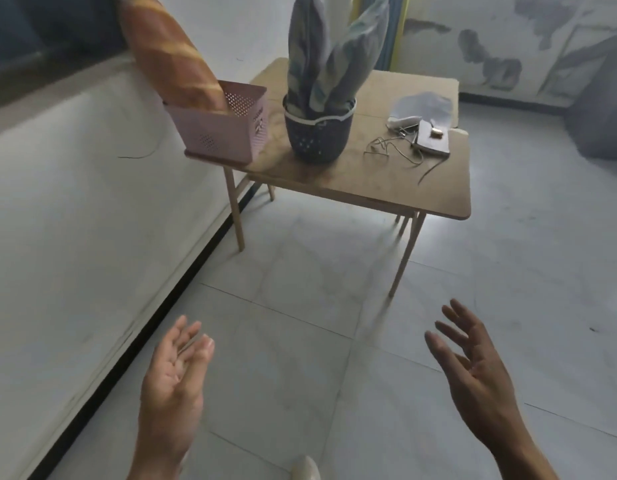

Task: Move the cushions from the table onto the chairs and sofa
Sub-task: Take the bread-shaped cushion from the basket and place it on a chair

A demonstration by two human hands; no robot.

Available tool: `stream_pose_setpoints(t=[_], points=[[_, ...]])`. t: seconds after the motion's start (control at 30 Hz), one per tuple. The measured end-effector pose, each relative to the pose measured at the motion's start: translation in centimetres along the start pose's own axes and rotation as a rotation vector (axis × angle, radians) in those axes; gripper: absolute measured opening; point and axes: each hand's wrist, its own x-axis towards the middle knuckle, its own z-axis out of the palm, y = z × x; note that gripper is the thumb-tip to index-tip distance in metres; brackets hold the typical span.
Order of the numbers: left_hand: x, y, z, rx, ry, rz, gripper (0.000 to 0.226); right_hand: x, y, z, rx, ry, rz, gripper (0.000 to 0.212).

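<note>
With left hand [174, 382] and right hand [473, 372] spread and empty, reach to counter [386, 181], grip orange striped cushion [168, 60] low, lift straight out.

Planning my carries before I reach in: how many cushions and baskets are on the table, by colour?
Pink basket: 1
Dark blue basket: 1
Orange striped cushion: 1, standing in the pink basket
Grey-blue cushions: 2 upright shapes in the dark blue basket, though they could be one cushion folded
Total: 5
</note>
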Motion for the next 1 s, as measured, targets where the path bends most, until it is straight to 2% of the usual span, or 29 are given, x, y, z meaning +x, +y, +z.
stream_pose_setpoints(t=[0.23, 0.37, 0.5, 0.6, 0.77, 0.87, 1.0], points=[[14.6, 1.8, -0.6, 0.057, 0.032, -0.029, 0.053, 11.9, -2.6, 11.7, -0.010, -0.110, -0.004, 0.076], [23.5, 1.1, 0.2, 0.087, 0.076, -0.093, 0.068, 20.2, -1.6, 18.5, -0.018, -0.162, 0.008, 0.074], [34.2, 1.9, 1.8, 0.105, 0.118, -0.120, 0.050, 30.6, -2.2, 25.2, 0.001, -0.182, 0.021, 0.067], [42.2, 4.9, 2.2, 0.137, 0.156, -0.082, 0.048, 38.8, -5.2, 30.2, 0.021, -0.219, 0.019, 0.063], [52.3, 9.4, 1.3, 0.159, 0.242, 0.014, 0.051, 50.5, -12.3, 37.3, -0.015, -0.309, -0.091, 0.066], [57.6, 10.2, 0.9, 0.133, 0.277, 0.024, 0.060, 55.7, -15.2, 41.2, -0.008, -0.342, -0.115, 0.063], [66.2, 8.8, 1.3, 0.129, 0.215, -0.030, 0.060, 61.2, -16.0, 46.9, 0.001, -0.338, -0.094, 0.058]])
